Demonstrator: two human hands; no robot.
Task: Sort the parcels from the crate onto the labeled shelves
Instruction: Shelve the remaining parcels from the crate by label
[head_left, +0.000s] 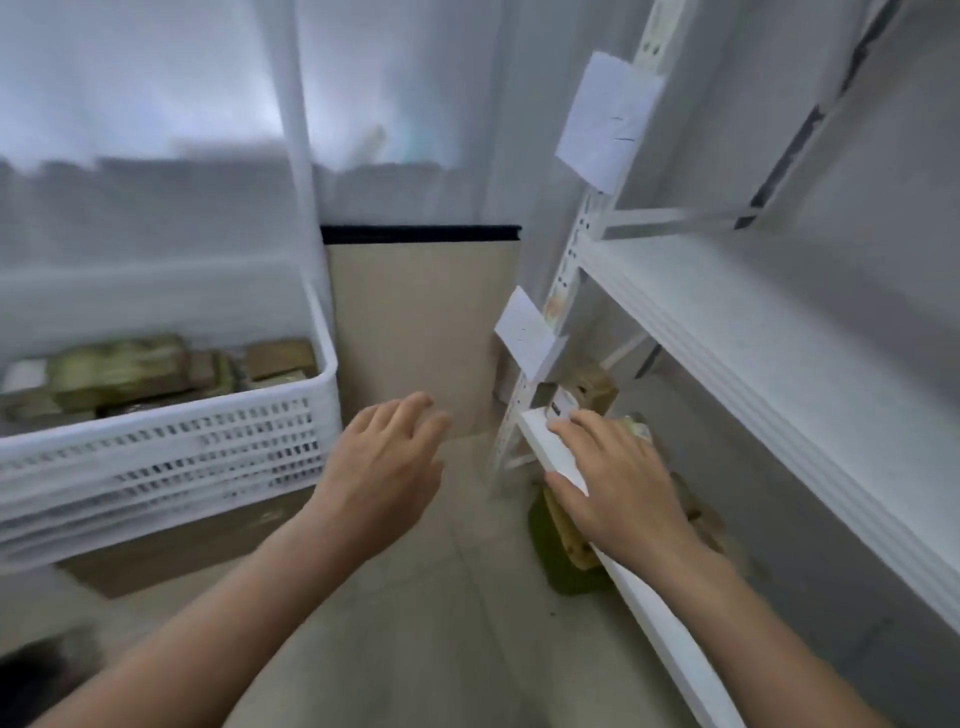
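Note:
A white slatted crate (171, 452) stands at the left with several brown and green parcels (124, 371) inside. At the right is a white metal shelf unit (727, 338) with paper labels (605, 119) on its post. My right hand (618, 483) lies flat on the front edge of the low shelf (556, 452), over a brown parcel (597, 389) with a white label; whether the fingers grip it is hidden. More parcels, one green (561, 561), show under that shelf. My left hand (384, 467) hovers open and empty between crate and shelf.
A second paper label (524, 332) hangs lower on the shelf post. A beige panel with a dark top edge (421, 332) stands against white curtains behind. The crate rests on a brown cardboard box (171, 556). Pale tiled floor lies between crate and shelves.

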